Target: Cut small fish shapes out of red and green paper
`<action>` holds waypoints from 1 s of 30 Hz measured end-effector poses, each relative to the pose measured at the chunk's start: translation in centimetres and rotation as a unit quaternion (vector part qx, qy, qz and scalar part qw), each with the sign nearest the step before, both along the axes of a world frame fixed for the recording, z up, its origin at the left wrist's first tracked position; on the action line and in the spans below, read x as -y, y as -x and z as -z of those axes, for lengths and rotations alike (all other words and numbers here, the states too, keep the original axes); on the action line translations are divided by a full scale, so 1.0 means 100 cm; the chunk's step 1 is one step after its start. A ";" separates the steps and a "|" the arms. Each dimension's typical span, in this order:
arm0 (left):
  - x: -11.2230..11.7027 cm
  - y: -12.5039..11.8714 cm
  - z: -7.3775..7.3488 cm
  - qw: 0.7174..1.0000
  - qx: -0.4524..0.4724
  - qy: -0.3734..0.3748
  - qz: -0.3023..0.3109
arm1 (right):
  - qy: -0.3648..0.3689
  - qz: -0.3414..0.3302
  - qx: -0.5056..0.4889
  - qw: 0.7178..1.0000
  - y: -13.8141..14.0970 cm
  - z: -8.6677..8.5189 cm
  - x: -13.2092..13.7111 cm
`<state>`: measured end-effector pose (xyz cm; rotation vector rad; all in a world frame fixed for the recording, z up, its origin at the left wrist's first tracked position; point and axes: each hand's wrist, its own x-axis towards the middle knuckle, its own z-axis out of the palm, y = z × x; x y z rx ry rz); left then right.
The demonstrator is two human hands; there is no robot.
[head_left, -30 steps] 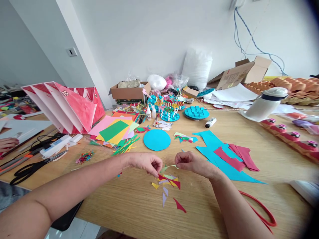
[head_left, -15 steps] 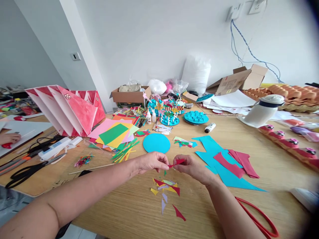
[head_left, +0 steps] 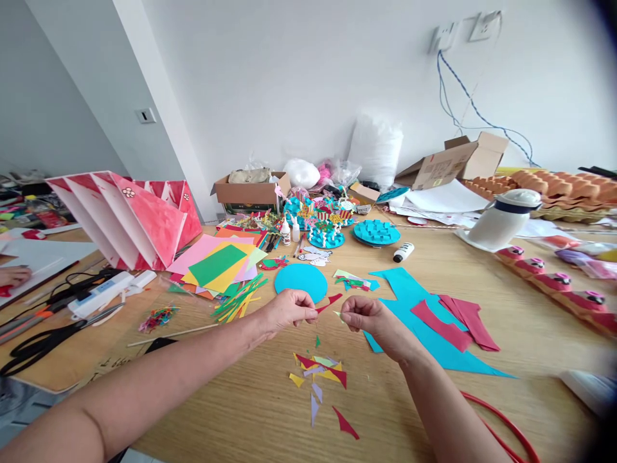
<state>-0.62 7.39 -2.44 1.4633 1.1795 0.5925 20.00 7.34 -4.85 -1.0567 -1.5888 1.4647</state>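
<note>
A small red paper piece (head_left: 330,302) is pinched between the thumb and fingers of my left hand (head_left: 290,310). Close to its right, my right hand (head_left: 365,317) grips a tiny pale green paper scrap (head_left: 338,314) at its fingertips. Both hands hover above the table, apart from each other. Below them lie several paper scraps (head_left: 321,371) in red, yellow, purple and green, with a lone red scrap (head_left: 345,422) nearer me. Just behind my left hand is a blue paper circle (head_left: 301,281). Cut blue paper (head_left: 405,292) with red pieces on it lies right of my right hand.
Coloured sheets (head_left: 216,265) and paper strips (head_left: 240,299) lie at left, with black scissors (head_left: 43,344) beyond them. Blue decorated discs (head_left: 376,233) and glue bottles (head_left: 286,231) stand behind. A white jug (head_left: 506,218) is at right. Another person's hand (head_left: 14,276) shows far left.
My hands have drawn slightly apart. The red piece stays with my left hand, and a pale green scrap now shows in my right fingertips. The view has shifted slightly.
</note>
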 end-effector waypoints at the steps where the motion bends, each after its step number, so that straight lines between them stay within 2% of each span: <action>1: 0.001 -0.002 -0.001 1.000 0.004 -0.005 -0.007 | 0.000 0.013 -0.022 1.000 0.002 0.000 0.000; 7: 0.002 -0.013 -0.002 1.000 -0.016 -0.021 -0.011 | 0.008 0.068 -0.103 0.992 0.004 0.000 0.001; 16: -0.001 -0.016 0.005 0.996 -0.065 -0.066 -0.013 | 0.000 0.113 -0.093 0.989 0.014 0.000 0.002; 23: 0.003 -0.017 0.009 0.997 -0.020 -0.036 -0.062 | -0.020 0.237 -0.148 0.960 0.001 0.011 -0.011; 30: -0.004 -0.020 0.009 0.995 0.045 -0.040 -0.083 | 0.016 0.159 -0.140 0.977 0.016 0.008 -0.001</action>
